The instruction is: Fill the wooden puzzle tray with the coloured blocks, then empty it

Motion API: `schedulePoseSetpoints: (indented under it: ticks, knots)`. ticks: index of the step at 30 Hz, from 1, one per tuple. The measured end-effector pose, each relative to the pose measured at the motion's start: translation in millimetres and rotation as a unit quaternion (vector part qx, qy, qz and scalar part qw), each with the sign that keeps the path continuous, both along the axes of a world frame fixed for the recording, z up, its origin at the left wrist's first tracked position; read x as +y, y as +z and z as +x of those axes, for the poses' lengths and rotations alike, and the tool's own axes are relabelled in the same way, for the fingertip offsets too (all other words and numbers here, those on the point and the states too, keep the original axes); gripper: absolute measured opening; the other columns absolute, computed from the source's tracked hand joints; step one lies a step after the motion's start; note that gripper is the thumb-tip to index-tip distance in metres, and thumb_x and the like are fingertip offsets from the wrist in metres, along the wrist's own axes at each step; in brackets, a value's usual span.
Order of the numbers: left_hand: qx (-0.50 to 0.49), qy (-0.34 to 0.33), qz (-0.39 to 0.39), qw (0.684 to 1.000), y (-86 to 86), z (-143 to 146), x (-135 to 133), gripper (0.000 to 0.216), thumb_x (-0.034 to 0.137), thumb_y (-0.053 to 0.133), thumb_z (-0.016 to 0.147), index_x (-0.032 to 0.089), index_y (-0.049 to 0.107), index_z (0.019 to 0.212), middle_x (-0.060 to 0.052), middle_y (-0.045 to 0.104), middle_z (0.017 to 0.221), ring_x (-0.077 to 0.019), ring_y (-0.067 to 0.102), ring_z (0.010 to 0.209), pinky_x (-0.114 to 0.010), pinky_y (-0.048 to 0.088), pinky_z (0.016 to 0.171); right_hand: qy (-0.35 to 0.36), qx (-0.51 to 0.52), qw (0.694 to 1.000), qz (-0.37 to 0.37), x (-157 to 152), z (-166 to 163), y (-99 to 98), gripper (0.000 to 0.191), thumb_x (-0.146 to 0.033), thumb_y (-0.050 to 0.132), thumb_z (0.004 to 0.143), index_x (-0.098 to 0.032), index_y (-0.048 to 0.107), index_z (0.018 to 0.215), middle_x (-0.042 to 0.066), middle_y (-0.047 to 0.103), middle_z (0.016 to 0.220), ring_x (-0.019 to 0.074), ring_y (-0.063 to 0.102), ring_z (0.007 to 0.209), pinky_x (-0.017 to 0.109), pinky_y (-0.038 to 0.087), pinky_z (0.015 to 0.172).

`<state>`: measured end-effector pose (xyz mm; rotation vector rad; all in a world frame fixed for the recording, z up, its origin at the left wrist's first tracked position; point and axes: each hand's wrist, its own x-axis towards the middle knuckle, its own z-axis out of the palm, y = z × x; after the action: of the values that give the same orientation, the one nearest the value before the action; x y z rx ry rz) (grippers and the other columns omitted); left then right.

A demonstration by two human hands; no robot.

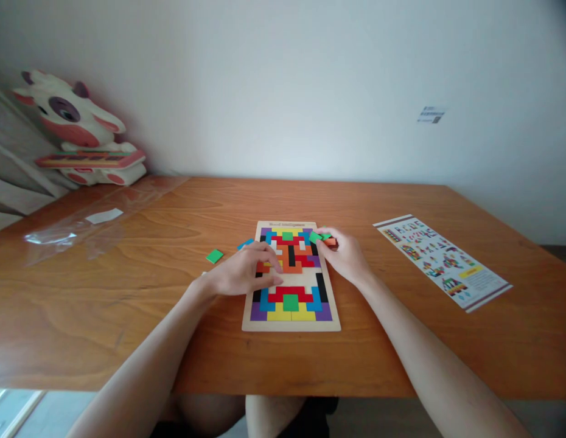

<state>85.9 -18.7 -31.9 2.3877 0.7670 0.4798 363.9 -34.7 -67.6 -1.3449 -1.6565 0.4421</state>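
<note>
A wooden puzzle board lies flat in front of me, covered with coloured block pieces except for a bare strip across its lower middle. My left hand hovers over the board's left side, thumb and fingers apart, with nothing visible between them. At the board's upper right edge, my right hand is closed on a few puzzle pieces, green ones and an orange one. A loose green square piece rests on the table left of the board. A blue piece shows behind my left hand, partly hidden.
On the right of the wooden table lies a printed pattern sheet. Clear plastic wrapping with a white label is spread on the left. A cow-shaped toy keyboard stands at the back left against the wall.
</note>
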Motion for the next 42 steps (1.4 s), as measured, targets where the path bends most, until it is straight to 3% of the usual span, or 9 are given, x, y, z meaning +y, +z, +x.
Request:
schedulePoseSetpoints:
  ticks: [4, 8, 16, 22, 26, 31, 34, 38, 42]
  knots:
    - [0.055, -0.002, -0.024, 0.998, 5.6, 4.9, -8.7, 0.036, 0.053, 0.078, 0.075, 0.028, 0.072, 0.100, -0.004, 0.059, 0.107, -0.0242, 0.055, 0.107, -0.040, 0.040, 0.101, 0.055, -0.005, 0.998, 0.003, -9.7, -17.0, 6.6, 0.021, -0.027, 0.061, 0.087, -0.023, 0.069, 0.105, 0.008, 0.072, 0.108, 0.0203, 0.071, 0.088, 0.039, 0.060, 0.080]
    - [0.086, 0.004, -0.061, 0.994, 7.6, 6.4, -10.5, 0.040, 0.055, 0.074, 0.077, 0.027, 0.071, 0.104, -0.003, 0.056, 0.103, -0.0223, 0.055, 0.100, -0.035, 0.042, 0.093, 0.086, 0.029, 0.994, -0.056, -14.4, -22.6, 12.2, 0.022, -0.027, 0.062, 0.086, -0.023, 0.069, 0.106, 0.008, 0.074, 0.110, 0.0185, 0.071, 0.082, 0.035, 0.060, 0.072]
    - [0.140, 0.006, -0.074, 0.987, 11.0, 12.7, -15.2, 0.037, 0.055, 0.074, 0.076, 0.025, 0.072, 0.097, -0.004, 0.058, 0.104, -0.0250, 0.053, 0.102, -0.038, 0.036, 0.095, 0.049, 0.042, 0.994, -0.086, -11.5, -14.6, 13.1, 0.023, -0.028, 0.064, 0.087, -0.023, 0.067, 0.109, 0.007, 0.074, 0.113, 0.0207, 0.072, 0.092, 0.039, 0.057, 0.086]
    - [0.141, 0.017, -0.096, 0.985, 13.1, 15.2, -14.2, 0.033, 0.050, 0.077, 0.075, 0.025, 0.073, 0.095, -0.003, 0.058, 0.103, -0.0244, 0.053, 0.102, -0.038, 0.034, 0.095, 0.029, 0.021, 0.993, -0.112, -12.2, -16.3, 12.8, 0.024, -0.024, 0.065, 0.086, -0.024, 0.066, 0.110, 0.006, 0.075, 0.110, 0.0216, 0.072, 0.090, 0.040, 0.056, 0.087]
    - [0.121, 0.017, -0.097, 0.988, 12.6, 15.8, -13.5, 0.029, 0.046, 0.078, 0.073, 0.023, 0.073, 0.090, -0.003, 0.058, 0.099, -0.0226, 0.054, 0.097, -0.033, 0.038, 0.087, 0.032, 0.025, 0.993, -0.107, -13.2, -16.9, 14.5, 0.021, -0.025, 0.064, 0.086, -0.024, 0.066, 0.108, 0.006, 0.073, 0.116, 0.0212, 0.071, 0.094, 0.041, 0.055, 0.089]
    - [0.049, 0.018, -0.158, 0.986, 13.8, 12.7, -12.7, 0.025, 0.045, 0.075, 0.076, 0.020, 0.071, 0.082, -0.002, 0.063, 0.088, -0.0170, 0.058, 0.082, -0.027, 0.042, 0.072, 0.049, 0.066, 0.990, -0.112, -12.0, -17.7, 13.6, 0.022, -0.028, 0.064, 0.086, -0.023, 0.066, 0.108, 0.008, 0.072, 0.115, 0.0217, 0.070, 0.099, 0.041, 0.054, 0.092]
    - [-0.056, 0.083, -0.217, 0.971, 12.1, 11.7, -9.9, 0.029, 0.046, 0.073, 0.079, 0.019, 0.068, 0.085, -0.001, 0.066, 0.077, -0.0145, 0.059, 0.070, -0.026, 0.043, 0.064, 0.080, 0.124, 0.980, -0.131, -11.1, -20.1, 13.9, 0.025, -0.032, 0.066, 0.086, -0.022, 0.066, 0.109, 0.009, 0.071, 0.117, 0.0222, 0.068, 0.104, 0.040, 0.053, 0.092]
    - [-0.230, 0.168, -0.274, 0.919, 8.9, 12.0, -3.0, 0.041, 0.048, 0.078, 0.074, 0.017, 0.065, 0.095, -0.003, 0.069, 0.082, -0.0138, 0.062, 0.069, -0.026, 0.049, 0.063, 0.096, 0.143, 0.976, -0.135, -11.9, -22.7, 15.4, 0.026, -0.035, 0.066, 0.085, -0.021, 0.067, 0.107, 0.009, 0.071, 0.115, 0.0219, 0.067, 0.103, 0.038, 0.053, 0.091]
    - [-0.265, 0.234, -0.275, 0.894, 9.2, 9.7, 3.3, 0.048, 0.053, 0.080, 0.071, 0.015, 0.067, 0.098, -0.005, 0.071, 0.089, -0.0113, 0.062, 0.063, -0.024, 0.049, 0.059, 0.042, 0.109, 0.986, -0.122, -9.8, -15.1, 15.5, 0.026, -0.036, 0.063, 0.086, -0.021, 0.067, 0.106, 0.009, 0.072, 0.108, 0.0214, 0.068, 0.091, 0.038, 0.054, 0.083]
